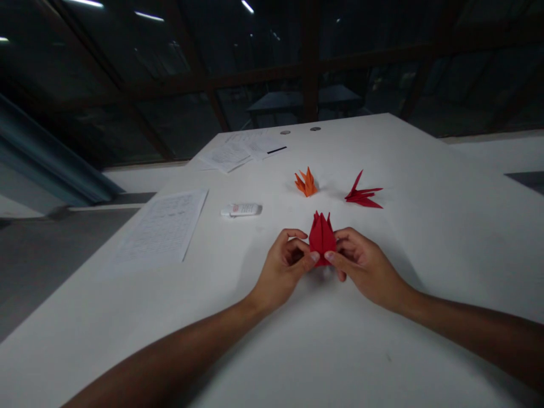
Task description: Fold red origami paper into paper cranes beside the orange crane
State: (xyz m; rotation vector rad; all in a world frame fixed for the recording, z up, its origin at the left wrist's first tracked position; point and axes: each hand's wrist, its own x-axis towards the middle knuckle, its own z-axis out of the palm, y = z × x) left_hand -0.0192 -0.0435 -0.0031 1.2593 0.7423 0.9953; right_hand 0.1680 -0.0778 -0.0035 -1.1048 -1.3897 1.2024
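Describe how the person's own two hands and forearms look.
Left hand and right hand: bare, no gloves, rings or watch visible. The fingers have short-looking nails where seen. Both forearms show no sleeves, cables or markings.

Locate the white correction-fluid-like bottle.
Head view, on the white table: the white bottle lies left of the red folded paper, between the orange folded paper and a printed sheet.

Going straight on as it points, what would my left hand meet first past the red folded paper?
Beyond the red folded paper, the left hand would probably meet the right hand first; exact depth is unclear.
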